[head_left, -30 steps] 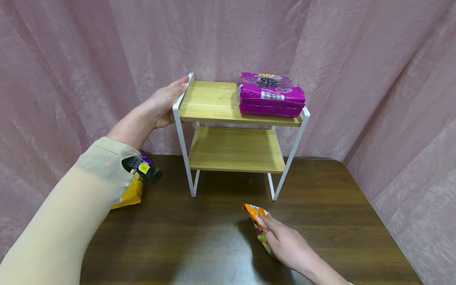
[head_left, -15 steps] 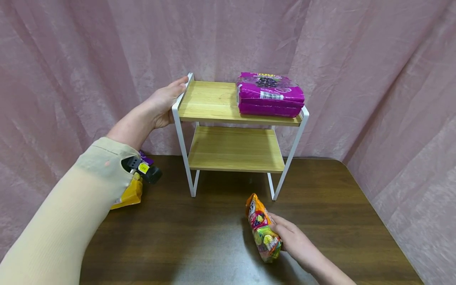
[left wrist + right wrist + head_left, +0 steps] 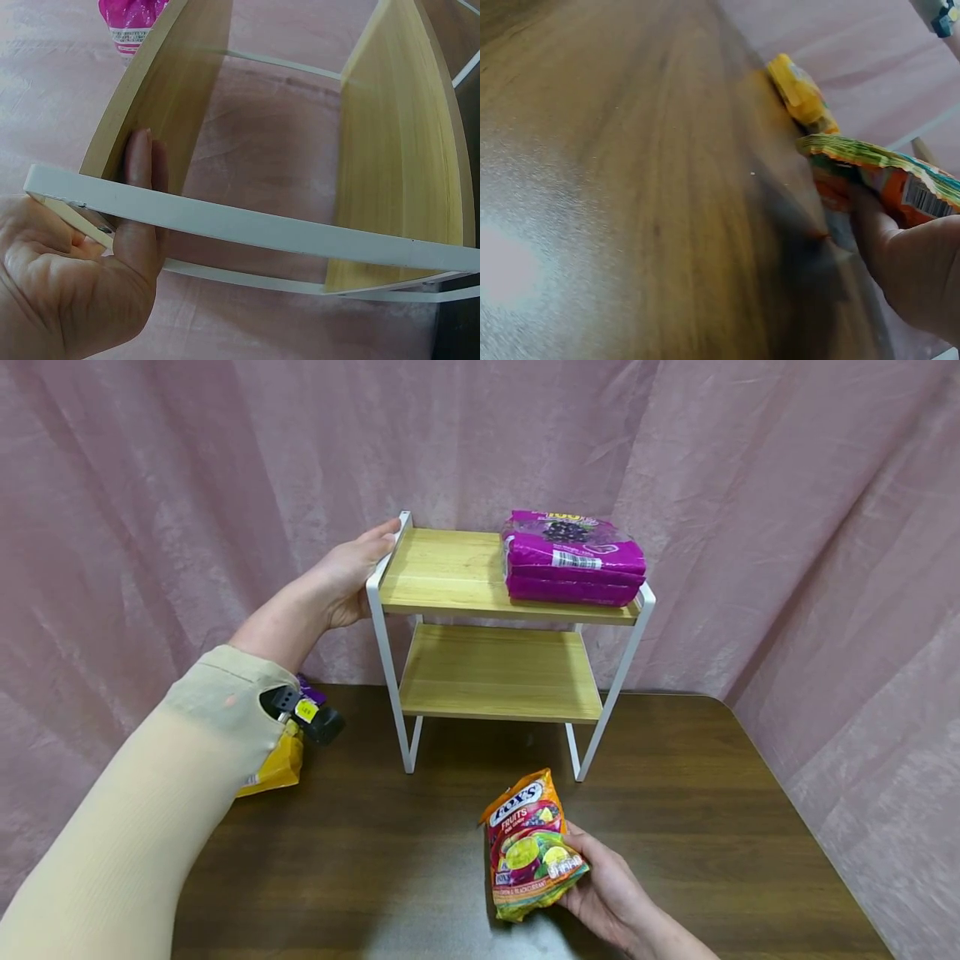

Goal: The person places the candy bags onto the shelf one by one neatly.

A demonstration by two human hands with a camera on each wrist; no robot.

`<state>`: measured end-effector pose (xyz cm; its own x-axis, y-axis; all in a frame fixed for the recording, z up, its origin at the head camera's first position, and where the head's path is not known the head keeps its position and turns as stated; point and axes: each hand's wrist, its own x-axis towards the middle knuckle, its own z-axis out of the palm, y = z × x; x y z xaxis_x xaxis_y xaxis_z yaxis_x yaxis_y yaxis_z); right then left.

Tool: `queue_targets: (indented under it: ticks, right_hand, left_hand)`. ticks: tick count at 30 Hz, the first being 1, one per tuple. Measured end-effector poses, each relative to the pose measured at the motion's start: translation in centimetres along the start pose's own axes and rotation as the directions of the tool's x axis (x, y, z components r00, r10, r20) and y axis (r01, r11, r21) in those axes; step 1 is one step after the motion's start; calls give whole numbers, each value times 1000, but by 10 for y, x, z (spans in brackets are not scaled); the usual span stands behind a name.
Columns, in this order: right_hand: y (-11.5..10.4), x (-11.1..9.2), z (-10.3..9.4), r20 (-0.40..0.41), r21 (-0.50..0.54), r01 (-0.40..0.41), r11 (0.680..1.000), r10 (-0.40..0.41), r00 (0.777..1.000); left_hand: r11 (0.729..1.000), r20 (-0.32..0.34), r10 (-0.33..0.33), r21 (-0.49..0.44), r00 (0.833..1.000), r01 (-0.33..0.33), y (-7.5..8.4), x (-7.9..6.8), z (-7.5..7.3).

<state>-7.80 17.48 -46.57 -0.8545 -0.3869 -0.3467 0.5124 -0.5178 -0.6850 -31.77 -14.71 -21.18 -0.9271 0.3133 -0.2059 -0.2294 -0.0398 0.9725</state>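
A two-tier shelf rack (image 3: pixel 442 572) with wooden boards and a white metal frame stands on the table. My left hand (image 3: pixel 347 578) grips its upper left side; in the left wrist view a finger (image 3: pixel 139 161) reaches past the white bar (image 3: pixel 210 214) under the upper board. In front of the rack, my right hand (image 3: pixel 611 893) holds an orange and green bag of Fox's fruit candy (image 3: pixel 528 852) by its right side, printed front facing up toward me. The right wrist view shows the bag's crimped edge and barcode (image 3: pixel 922 196). A purple packet (image 3: pixel 573 564) lies on the top board's right part.
Yellow packaging (image 3: pixel 279 764) and a bit of purple packaging lie at the table's left, partly behind my left sleeve (image 3: pixel 172 760). Pink curtains (image 3: pixel 750 527) hang behind and to the right of the brown table (image 3: pixel 712 802).
My right hand has turned the candy bag from nearly edge-on so its printed front shows, with the bag now slightly further left. The left hand stays at the rack.
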Motion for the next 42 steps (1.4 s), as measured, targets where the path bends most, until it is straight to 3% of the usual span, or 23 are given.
queue_targets:
  ticks: [4,11,21,24,28,32,37,42]
  right_hand:
    - [4,2,-2,-13,50,-9,999,10,1000]
    - [10,6,-8,-12,22,10,1000,-9,1000]
    - [10,5,-10,-121,-199,22,980,-46,992]
    - [6,3,-9,-119,-298,10,954,-48,992]
    - [0,-1,-9,-101,-441,2,898,-53,993]
    - [-8,-4,-8,-98,-520,-9,854,-49,994]
    - [-16,-8,-9,-166,-591,-53,805,-57,985]
    - [-20,-13,-8,-255,-642,-71,764,-124,959]
  left_hand:
    - [1000,1,-1,1,1000,1,1,0,1]
    - [1000,9,9,3,1000,-9,0,1,0]
    - [1000,7,13,2,1000,-13,0,1,1]
    - [1000,6,12,-6,1000,-12,0,1,1]
    - [1000,7,13,-7,1000,-13,0,1,1]
    - [1000,9,15,0,1000,-15,0,2,1]
    - [1000,-2,5,5,1000,-5,1,1,1]
    - [1000,-6,3,11,1000,-3,1,1,1]
